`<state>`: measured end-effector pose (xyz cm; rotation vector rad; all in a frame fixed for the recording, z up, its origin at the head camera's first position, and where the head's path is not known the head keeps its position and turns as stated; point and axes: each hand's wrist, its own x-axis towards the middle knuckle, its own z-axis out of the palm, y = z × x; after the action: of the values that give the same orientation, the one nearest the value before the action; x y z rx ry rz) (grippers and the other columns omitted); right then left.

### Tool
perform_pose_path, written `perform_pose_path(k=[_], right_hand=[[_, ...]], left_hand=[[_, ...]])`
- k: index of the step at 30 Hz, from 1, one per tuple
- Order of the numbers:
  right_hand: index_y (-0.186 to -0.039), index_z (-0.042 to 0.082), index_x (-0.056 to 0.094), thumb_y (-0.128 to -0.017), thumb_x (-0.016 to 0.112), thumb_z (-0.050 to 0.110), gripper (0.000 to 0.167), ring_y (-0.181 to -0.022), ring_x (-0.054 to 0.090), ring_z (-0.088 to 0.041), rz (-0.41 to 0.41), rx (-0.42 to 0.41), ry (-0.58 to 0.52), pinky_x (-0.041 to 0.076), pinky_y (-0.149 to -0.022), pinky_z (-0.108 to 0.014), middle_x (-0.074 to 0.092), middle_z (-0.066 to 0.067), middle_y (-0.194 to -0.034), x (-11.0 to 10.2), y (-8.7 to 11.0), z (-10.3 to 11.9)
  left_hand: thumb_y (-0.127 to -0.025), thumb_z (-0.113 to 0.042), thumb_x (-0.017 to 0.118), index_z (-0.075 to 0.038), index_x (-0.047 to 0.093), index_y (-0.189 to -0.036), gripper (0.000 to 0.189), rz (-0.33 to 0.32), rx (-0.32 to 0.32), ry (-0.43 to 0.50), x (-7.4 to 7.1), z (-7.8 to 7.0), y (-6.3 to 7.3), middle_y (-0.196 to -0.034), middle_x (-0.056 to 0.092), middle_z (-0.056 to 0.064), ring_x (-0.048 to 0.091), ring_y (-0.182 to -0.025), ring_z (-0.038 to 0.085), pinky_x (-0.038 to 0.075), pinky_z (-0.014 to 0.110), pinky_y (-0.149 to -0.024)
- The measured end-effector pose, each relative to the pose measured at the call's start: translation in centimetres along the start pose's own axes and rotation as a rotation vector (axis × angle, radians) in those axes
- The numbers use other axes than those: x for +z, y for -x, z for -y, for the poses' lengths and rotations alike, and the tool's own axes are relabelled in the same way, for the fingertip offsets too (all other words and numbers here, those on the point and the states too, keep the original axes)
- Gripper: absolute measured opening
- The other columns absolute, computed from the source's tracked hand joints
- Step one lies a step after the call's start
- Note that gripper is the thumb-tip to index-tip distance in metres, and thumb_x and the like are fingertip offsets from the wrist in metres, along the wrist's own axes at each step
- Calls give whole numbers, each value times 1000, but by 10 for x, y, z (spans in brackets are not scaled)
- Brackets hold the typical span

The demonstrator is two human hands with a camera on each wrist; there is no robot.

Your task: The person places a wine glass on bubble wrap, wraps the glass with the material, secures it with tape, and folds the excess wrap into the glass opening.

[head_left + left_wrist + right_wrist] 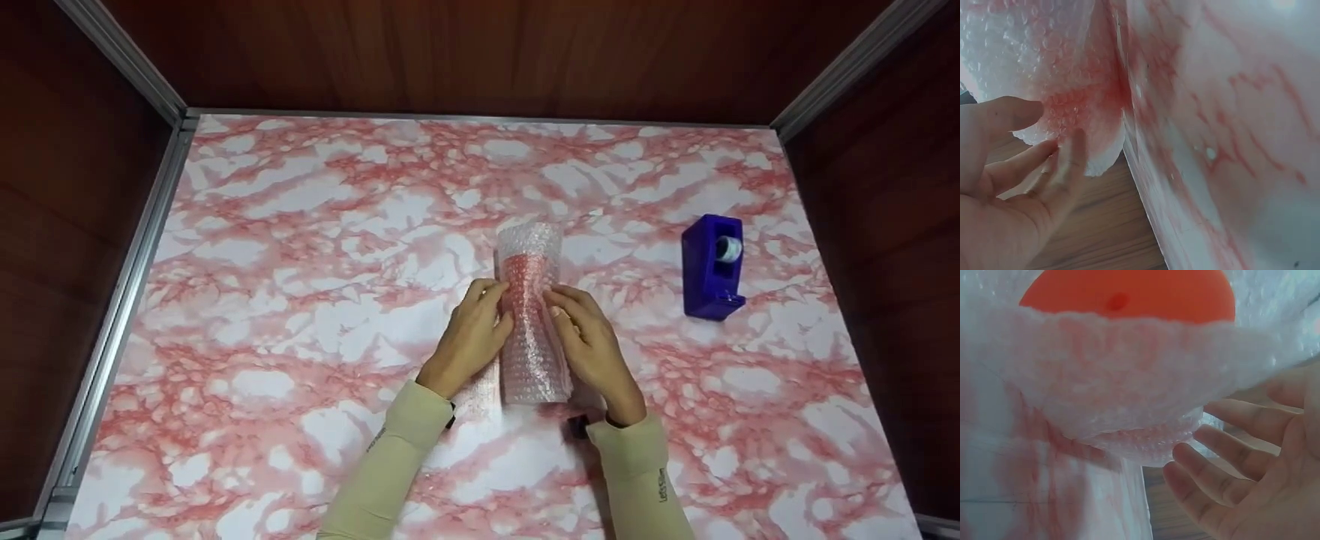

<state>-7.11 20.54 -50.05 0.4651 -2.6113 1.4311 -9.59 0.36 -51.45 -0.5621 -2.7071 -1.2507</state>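
A roll of clear bubble wrap (pixel 534 375) lies lengthwise on the table in the head view. Through it shows a red-orange object (pixel 1174 295); in the right wrist view its rounded end has a small dark hole, and the rest is hidden by wrap. My left hand (pixel 471 330) is at the roll's left side, thumb and fingertips against the plastic with loosely bent fingers. On the opposite side, my right hand (pixel 591 337) has its fingertips along the wrap's edge, its fingers nearly straight in the right wrist view.
A blue tape dispenser (pixel 705 270) with a roll of tape stands to the right on the red-and-white marbled table (pixel 337 225). Dark wood panels (pixel 480 60) with metal edging enclose the table at the back and both sides.
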Motion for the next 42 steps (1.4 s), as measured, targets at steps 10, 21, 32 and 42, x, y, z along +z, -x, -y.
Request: perform_pose_path(k=[10,21,32,42], right_hand=[[-133,2,64,-103,56,11,32,-124,52,-31,-20,-65,70,51,-93,-47,54,-20,-135,5,-3,-2],[-122,-1,69,-97,63,1,26,-128,48,-35,-54,-166,248,43,-102,-46,53,-19,-142,8,-7,1],[-119,-1,69,-99,61,5,22,-117,57,-34,-7,-221,369,44,-101,-43,60,-14,-136,8,-14,6],[-121,1,69,-99,62,6,23,-116,58,-33,-6,-238,366,45,-100,-43,60,-14,-136,10,-14,4]], left_hand=[[-102,-15,58,-9,62,-135,34,-4,17,73,-5,-2,-2,-119,60,12,63,-100,21,52,31,-85],[-100,-17,64,-5,66,-125,28,-26,124,-14,-4,0,-11,-134,54,16,58,-118,28,47,35,-99],[-99,-12,63,-11,62,-138,39,0,168,-58,-8,1,-13,-133,54,18,60,-112,29,49,39,-95],[-103,-20,59,-9,71,-124,27,-27,121,14,-8,1,-18,-123,56,14,63,-105,22,52,30,-88]])
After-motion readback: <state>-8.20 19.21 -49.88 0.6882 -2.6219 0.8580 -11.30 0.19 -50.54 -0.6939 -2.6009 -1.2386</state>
